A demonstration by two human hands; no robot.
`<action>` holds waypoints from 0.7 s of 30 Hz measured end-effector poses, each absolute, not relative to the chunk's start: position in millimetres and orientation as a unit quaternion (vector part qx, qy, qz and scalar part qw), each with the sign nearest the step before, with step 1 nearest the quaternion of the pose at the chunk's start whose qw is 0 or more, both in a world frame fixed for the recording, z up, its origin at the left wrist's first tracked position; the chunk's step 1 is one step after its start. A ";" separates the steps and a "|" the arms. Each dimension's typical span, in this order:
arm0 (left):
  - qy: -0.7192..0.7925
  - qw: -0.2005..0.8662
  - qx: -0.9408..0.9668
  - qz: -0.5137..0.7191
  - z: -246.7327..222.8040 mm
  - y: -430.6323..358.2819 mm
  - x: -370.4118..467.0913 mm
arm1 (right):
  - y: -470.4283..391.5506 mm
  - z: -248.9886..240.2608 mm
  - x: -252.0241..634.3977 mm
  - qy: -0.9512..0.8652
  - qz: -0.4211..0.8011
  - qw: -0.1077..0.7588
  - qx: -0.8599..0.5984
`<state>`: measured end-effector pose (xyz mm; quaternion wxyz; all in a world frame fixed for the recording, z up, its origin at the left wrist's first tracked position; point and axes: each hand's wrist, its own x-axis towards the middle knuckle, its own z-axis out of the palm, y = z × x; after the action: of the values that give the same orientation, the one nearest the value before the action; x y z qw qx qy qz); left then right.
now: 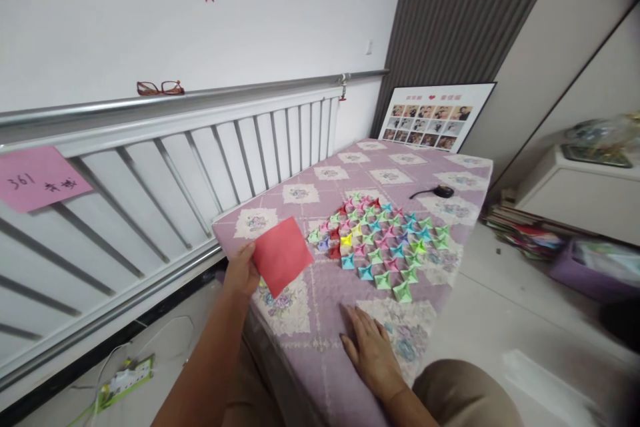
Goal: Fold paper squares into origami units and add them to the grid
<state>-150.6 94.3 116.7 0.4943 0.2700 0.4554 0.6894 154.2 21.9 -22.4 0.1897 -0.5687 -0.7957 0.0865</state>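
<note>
A flat square of red paper (283, 256) is pinched at its left corner by my left hand (243, 271), over the left part of the purple patterned tablecloth (327, 310). My right hand (373, 350) lies palm down on the cloth near the front edge, fingers slightly apart, holding nothing. Beyond my hands, many small folded paper stars (375, 255) in green, blue, pink, red and yellow stand in joined rows at the middle of the table.
A black object with a cord (443, 191) lies at the table's right rear. Behind the table leans a photo board (430, 117). Along the left runs a white radiator (190, 170), with glasses (160, 88) above it and a pink note (43, 177). A power strip (125, 380) is on the floor.
</note>
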 end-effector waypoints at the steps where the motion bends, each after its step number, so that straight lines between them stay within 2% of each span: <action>1: 0.441 0.532 0.253 0.677 110.7 88.7 -138.2 | 21.2 -23.3 155.0 -0.786 0.096 0.213 -0.573; 7: 0.447 0.656 0.148 0.590 53.8 49.7 -60.9 | 17.2 -28.4 162.0 -0.691 0.207 0.369 -0.586; 12: 0.490 0.655 0.126 0.562 19.0 27.6 -30.6 | 14.2 -31.7 165.2 -0.637 0.294 0.434 -0.565; 21: 0.567 0.602 0.219 0.519 12.8 25.3 -40.4 | 17.1 -40.0 166.4 -0.725 0.201 0.475 -0.455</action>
<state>-40.4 25.3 12.8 0.6018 0.2188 0.5666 0.5186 166.4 17.1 -40.0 0.4755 -0.4554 -0.7252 0.2015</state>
